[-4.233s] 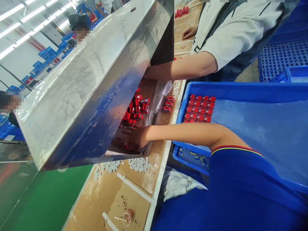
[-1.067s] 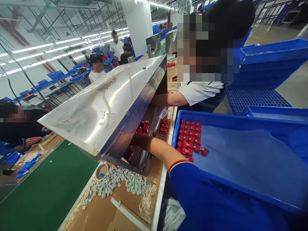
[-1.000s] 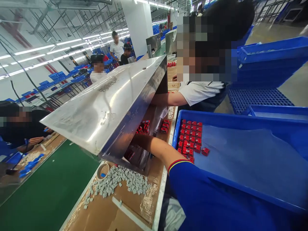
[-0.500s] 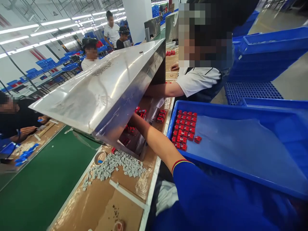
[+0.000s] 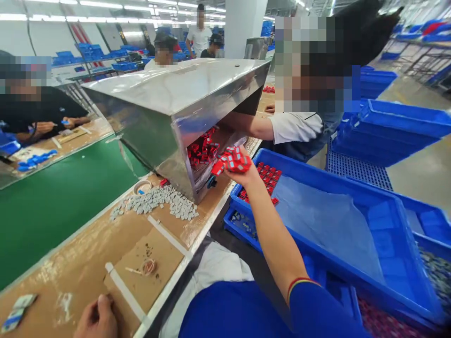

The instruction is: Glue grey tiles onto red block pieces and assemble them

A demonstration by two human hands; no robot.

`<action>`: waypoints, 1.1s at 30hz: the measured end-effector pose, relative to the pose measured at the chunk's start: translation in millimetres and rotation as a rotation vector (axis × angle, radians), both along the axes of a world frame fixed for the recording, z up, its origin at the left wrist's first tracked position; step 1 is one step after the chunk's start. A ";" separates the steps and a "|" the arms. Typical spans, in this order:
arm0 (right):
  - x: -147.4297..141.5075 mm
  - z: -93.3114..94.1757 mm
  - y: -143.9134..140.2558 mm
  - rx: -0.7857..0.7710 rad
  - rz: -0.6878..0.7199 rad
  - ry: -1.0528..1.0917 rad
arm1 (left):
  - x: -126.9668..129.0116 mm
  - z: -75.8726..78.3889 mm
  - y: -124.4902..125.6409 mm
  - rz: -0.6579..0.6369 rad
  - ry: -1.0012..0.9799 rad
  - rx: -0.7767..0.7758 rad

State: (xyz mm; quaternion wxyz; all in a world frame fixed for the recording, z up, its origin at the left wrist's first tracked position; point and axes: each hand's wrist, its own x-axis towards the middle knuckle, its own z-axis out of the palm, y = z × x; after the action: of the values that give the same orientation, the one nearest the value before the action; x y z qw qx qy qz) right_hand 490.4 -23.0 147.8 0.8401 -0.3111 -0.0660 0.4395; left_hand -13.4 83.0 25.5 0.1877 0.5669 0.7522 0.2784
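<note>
My right hand (image 5: 243, 173) is raised between the steel hood and the blue tray, shut on a handful of small red parts (image 5: 232, 160). More red parts (image 5: 202, 149) lie in a pile under the steel hood (image 5: 176, 91). Rows of the same red parts (image 5: 266, 174) sit in the near-left corner of the blue tray (image 5: 352, 263), on a clear plastic sheet. My left hand (image 5: 97, 320) rests on the brown worktop at the bottom edge, fingers curled; I see nothing in it.
A co-worker's arm (image 5: 246, 124) reaches under the hood from the right. Small grey parts (image 5: 155, 203) and a tape roll (image 5: 141, 188) lie on the worktop. A green conveyor belt (image 5: 45, 206) runs at left. Stacked blue trays (image 5: 387, 129) stand at right.
My right hand came out from under the steel hood with a handful of red parts and now hovers beside the blue tray. My view swung left, and my left hand came into sight.
</note>
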 end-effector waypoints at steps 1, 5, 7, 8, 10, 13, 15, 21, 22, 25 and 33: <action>-9.7 -3.3 -15.6 0.007 0.002 0.057 | 1.6 0.5 -1.7 0.012 -0.030 0.002; -60.8 -13.2 -61.2 -0.022 0.044 0.118 | 5.5 -2.7 -13.1 -0.050 -0.169 0.126; -91.7 -15.3 -72.1 -0.028 0.071 0.120 | 3.1 -7.6 -20.5 -0.085 -0.219 0.180; -107.2 -15.4 -74.1 -0.027 0.095 0.120 | 1.0 -10.4 -24.0 -0.109 -0.236 0.175; -136.3 -14.1 -69.3 -0.022 0.172 0.118 | -3.7 -15.5 -29.4 -0.162 -0.288 0.149; -173.1 -10.2 -32.6 -0.026 0.357 0.090 | -8.5 -19.9 -33.9 -0.203 -0.341 0.134; -194.1 -8.5 12.7 -0.021 0.492 0.029 | -9.5 -20.7 -35.8 -0.213 -0.367 0.128; -258.1 -21.2 172.8 -0.220 0.783 -0.626 | -9.5 -24.3 -42.5 -0.252 -0.424 0.131; -268.3 -26.7 191.7 -0.287 0.813 -0.807 | -9.4 -25.6 -43.5 -0.258 -0.426 0.132; -293.6 -46.4 230.0 -0.368 0.843 -1.125 | -8.4 -28.1 -45.3 -0.260 -0.418 0.138; -350.3 -77.8 243.6 -0.480 0.683 -1.802 | -5.1 -24.5 -45.2 -0.252 -0.404 0.171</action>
State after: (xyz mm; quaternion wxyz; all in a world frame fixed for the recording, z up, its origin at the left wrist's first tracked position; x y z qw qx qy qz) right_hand 140.2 220.5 70.0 0.2190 -0.6549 -0.6754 0.2589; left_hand -18.6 37.8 1.0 0.3186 0.6029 0.5967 0.4230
